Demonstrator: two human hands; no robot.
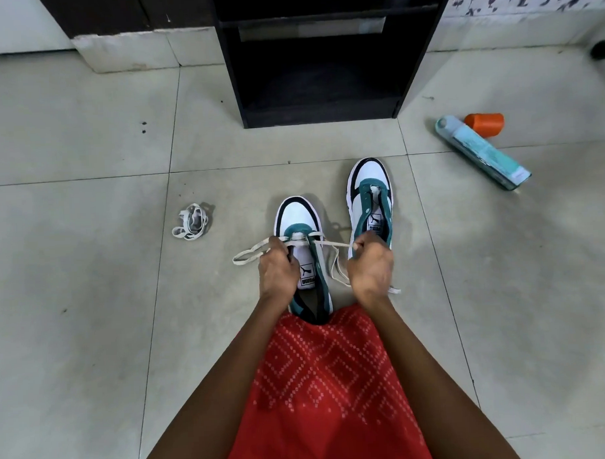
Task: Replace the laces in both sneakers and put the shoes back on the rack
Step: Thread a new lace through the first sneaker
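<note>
White lace [334,244] on the near sneaker [295,214] is pinched by left hand [278,269] and right hand [369,263]; looks floppy, best held near tips.

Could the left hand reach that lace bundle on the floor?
Probably yes: only bare floor lies between the left hand and the bundle, though it must first drop the lace it grips.

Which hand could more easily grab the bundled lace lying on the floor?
Probably the left hand. The bundled lace lies on its side, while the right hand would have to cross the near sneaker. Both hands now grip the threading lace.
</note>
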